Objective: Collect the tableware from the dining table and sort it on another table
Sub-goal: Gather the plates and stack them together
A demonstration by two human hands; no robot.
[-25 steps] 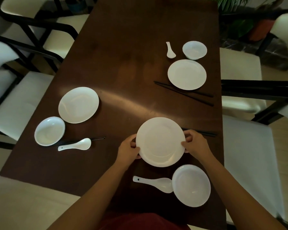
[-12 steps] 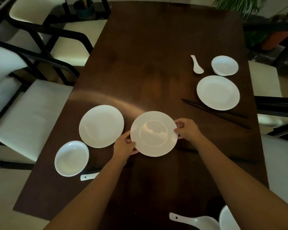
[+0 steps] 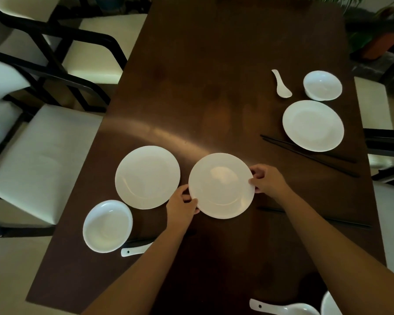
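Observation:
A white plate [image 3: 221, 186] is held above the dark wooden dining table [image 3: 214, 76], with my left hand [image 3: 181, 205] on its left rim and my right hand [image 3: 267, 179] on its right rim. Just left of it a second white plate [image 3: 147, 177] lies on the table. A white bowl [image 3: 107, 226] and a white spoon [image 3: 134, 250] sit at the front left. At the far right lie a third plate [image 3: 313, 126], a bowl [image 3: 322, 85], a spoon [image 3: 281, 85] and black chopsticks [image 3: 309, 153].
Another spoon [image 3: 282, 309] and a bowl's edge [image 3: 330, 303] show at the bottom right. More black chopsticks [image 3: 341, 221] lie under my right forearm. Cushioned chairs [image 3: 37, 160] with black frames stand along the left side, another chair [image 3: 389, 142] on the right.
Both hands have lifted the plate from the near right place setting and carried it left, beside the left plate. The view has shifted with it.

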